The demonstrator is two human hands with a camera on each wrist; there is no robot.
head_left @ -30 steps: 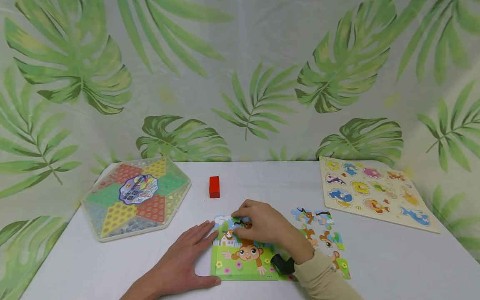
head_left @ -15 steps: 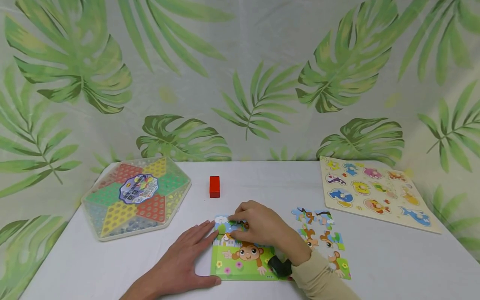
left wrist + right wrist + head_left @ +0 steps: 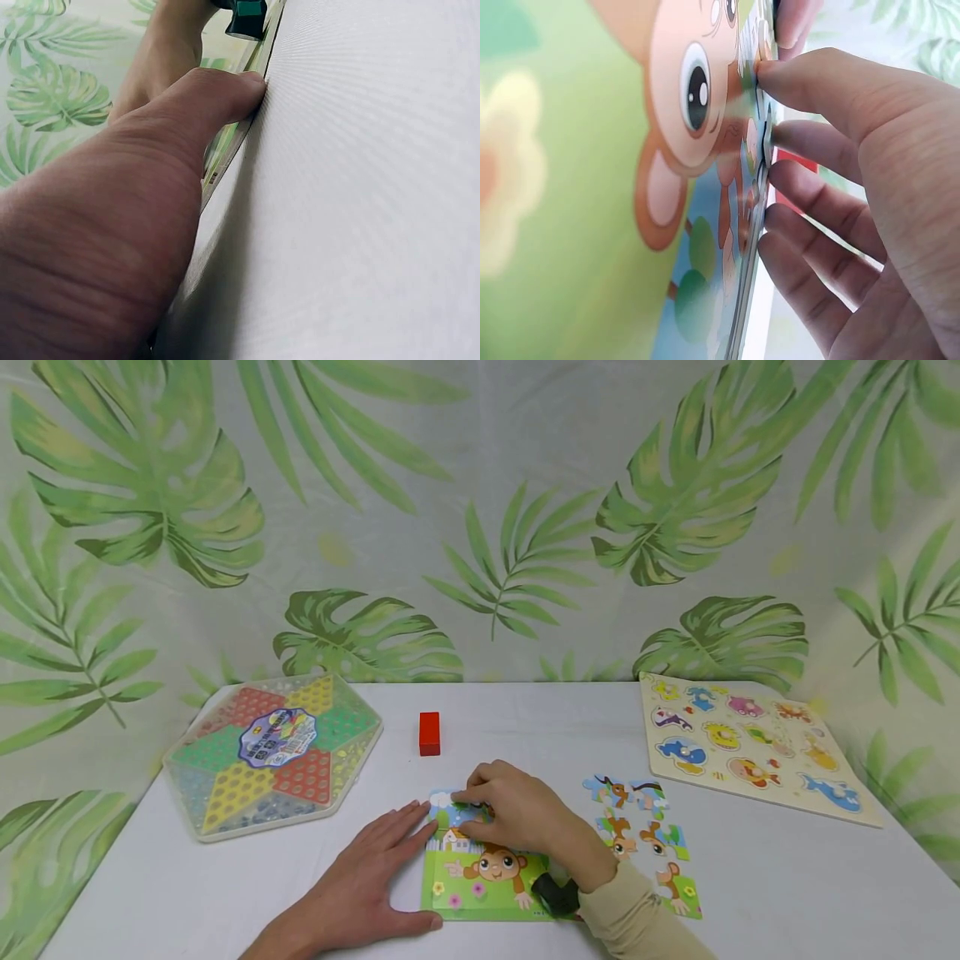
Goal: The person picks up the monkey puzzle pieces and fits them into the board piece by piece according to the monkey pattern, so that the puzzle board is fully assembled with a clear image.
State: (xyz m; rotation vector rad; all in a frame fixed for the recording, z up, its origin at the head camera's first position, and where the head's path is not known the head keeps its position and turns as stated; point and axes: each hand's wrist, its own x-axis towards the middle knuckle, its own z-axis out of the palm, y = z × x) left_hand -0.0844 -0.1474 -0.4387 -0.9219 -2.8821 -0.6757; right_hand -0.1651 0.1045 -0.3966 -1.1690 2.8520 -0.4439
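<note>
Your right hand point(image 3: 517, 806) is bent over the far part of the monkey puzzle board point(image 3: 491, 893), thumb and index nearly closed with a thin puzzle piece point(image 3: 472, 812) pinched between the tips. That piece sits right at your fingertips, just above the board or touching it, can't tell which, and your hand covers a good bit of it. From the right wrist view, your other 3 fingers are slightly curled, tips up near the board's far edge. Your left hand point(image 3: 375, 877) lies with fingers spread along the board's left edge, thumb at the near corner, nothing gripped. The loose pieces point(image 3: 660, 841) are on the table just past your right wrist, well apart from those fingertips. Farther back you've got 1 red block point(image 3: 429, 734), the hexagonal game board point(image 3: 300, 768) on the left, and the animal peg board point(image 3: 750, 797) on the right.
</note>
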